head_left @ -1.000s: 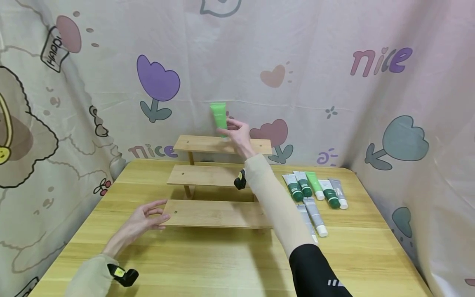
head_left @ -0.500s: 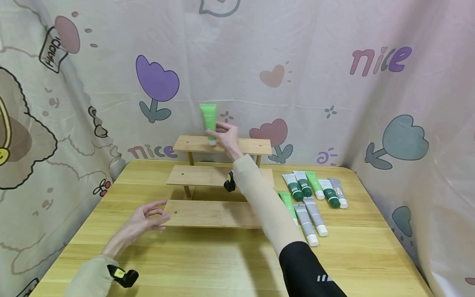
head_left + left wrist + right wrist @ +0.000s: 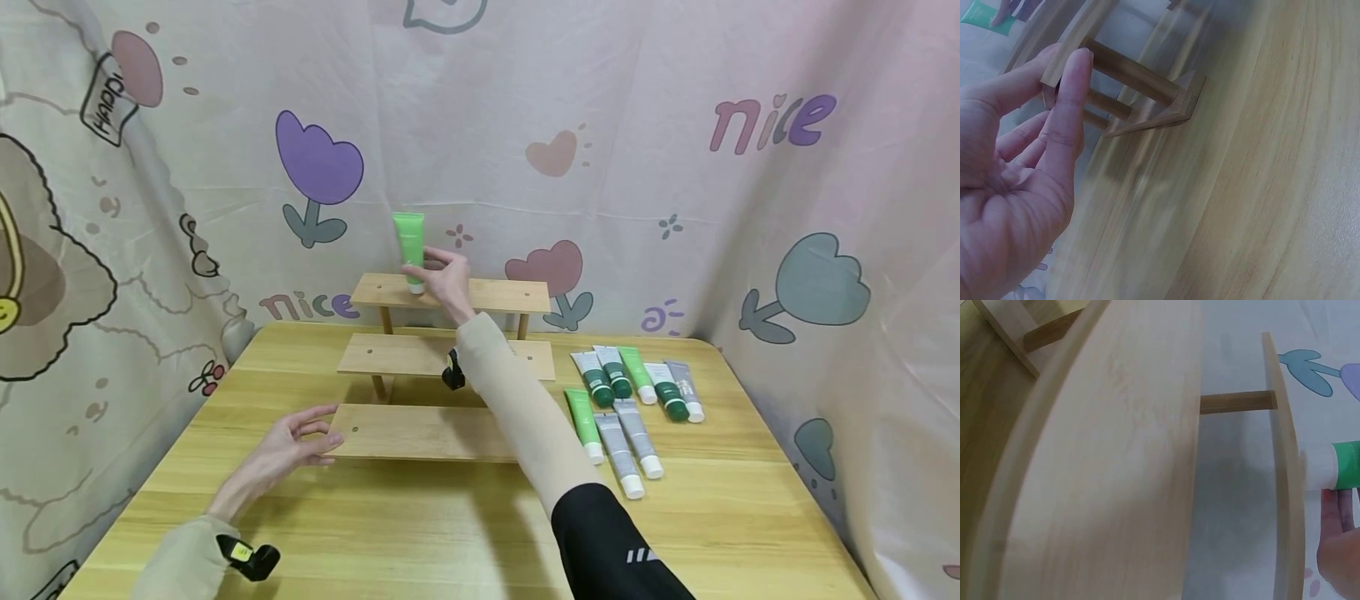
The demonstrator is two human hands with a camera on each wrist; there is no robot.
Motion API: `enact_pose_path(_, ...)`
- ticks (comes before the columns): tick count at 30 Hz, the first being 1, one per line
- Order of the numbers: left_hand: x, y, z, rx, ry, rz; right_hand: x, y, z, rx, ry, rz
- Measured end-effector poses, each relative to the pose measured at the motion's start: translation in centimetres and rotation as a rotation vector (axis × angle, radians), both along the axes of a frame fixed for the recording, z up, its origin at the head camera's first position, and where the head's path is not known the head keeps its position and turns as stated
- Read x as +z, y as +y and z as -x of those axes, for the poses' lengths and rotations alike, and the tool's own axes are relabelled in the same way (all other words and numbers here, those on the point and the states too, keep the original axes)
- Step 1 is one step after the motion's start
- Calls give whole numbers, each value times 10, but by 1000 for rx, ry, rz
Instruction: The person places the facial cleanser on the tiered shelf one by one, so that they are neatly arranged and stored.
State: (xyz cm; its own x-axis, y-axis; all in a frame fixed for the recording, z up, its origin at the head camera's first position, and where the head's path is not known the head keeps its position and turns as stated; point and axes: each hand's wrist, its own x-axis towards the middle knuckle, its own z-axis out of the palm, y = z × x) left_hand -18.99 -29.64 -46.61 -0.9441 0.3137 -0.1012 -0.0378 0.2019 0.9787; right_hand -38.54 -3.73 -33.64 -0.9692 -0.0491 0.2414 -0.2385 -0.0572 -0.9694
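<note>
Your right hand point(image 3: 447, 285) pinches the green tube point(image 3: 410, 240), cap point(image 3: 416, 288) down, left on far shelf point(image 3: 498, 293); left hand point(image 3: 294, 442) grips near shelf point(image 3: 420, 433). Release it tilted and it may topple.

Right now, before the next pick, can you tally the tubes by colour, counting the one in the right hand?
Bright green tubes: 3, two on the table and one held tube in the right hand
White and dark green tubes: 3, all on the table
Grey tubes: 3, all on the table
Total: 9
</note>
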Motion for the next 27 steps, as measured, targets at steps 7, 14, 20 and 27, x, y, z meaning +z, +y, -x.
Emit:
enact_pose_path(7,0,1,0,1,-13,-2,-6,-3,2,2,0,-6)
enact_pose_path(14,-1,0,1,-4,0,-7,-7,0,1,25,46,-76)
enact_pose_path(20,0,-1,1,-16,-1,-22,-5,7,-2,81,67,-167)
enact_pose_path(27,2,-1,-1,-20,-11,-41,-5,7,-1,91,59,-201)
